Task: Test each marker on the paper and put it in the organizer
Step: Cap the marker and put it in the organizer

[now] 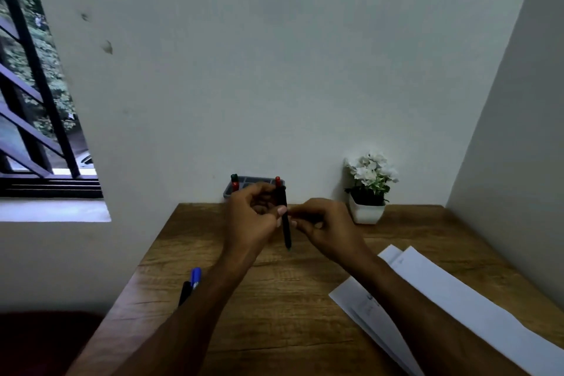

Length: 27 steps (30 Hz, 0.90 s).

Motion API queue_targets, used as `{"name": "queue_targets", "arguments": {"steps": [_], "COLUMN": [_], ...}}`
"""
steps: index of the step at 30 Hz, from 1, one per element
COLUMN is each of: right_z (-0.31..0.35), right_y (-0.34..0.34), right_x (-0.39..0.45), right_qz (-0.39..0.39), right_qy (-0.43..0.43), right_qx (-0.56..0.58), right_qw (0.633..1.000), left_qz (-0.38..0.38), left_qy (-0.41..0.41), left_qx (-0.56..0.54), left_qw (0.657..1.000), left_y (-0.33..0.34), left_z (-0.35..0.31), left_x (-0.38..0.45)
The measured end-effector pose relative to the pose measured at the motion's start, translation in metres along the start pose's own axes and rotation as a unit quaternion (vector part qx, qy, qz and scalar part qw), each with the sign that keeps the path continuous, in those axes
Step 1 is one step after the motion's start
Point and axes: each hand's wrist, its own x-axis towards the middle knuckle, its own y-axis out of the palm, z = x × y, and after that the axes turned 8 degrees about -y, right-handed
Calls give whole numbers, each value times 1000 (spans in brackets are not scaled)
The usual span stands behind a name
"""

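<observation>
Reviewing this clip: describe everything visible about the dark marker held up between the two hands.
The dark marker is slim, black-bodied and looks like plastic. It stands nearly upright above the wooden desk, its lower tip showing a hint of green. The left hand and right hand both pinch it at mid-length with their fingers. Its upper end overlaps the grey organizer behind. Whether it is capped is unclear.

One head-worn wide-angle view, looking forward and down along both forearms at the surface point(274, 299), close in, facing the wall point(274, 70) with a window point(36, 101) far left.
</observation>
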Motion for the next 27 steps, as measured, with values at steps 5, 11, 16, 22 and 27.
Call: {"name": "queue_targets", "arguments": {"steps": [5,11,16,22,27], "right_z": [22,26,27,25,22], "right_y": [30,50,58,67,67], "right_x": [40,69,85,95,89], "right_qz": [-35,-46,-42,-12,-18], "right_qy": [-6,12,21,18,15], "right_qx": [-11,-5,6,-5,-10], "right_qw": [999,999,999,1000,1000], "left_qz": [-83,-129,-118,-99,-81], "left_qy": [81,114,136,136,129], "left_qx": [61,97,127,184,215], "left_qw": [991,980,975,968,965], "left_y": [-28,-43,-40,-35,-27], "left_z": [9,25,35,49,56], "left_x": [21,50,64,74,77]}}
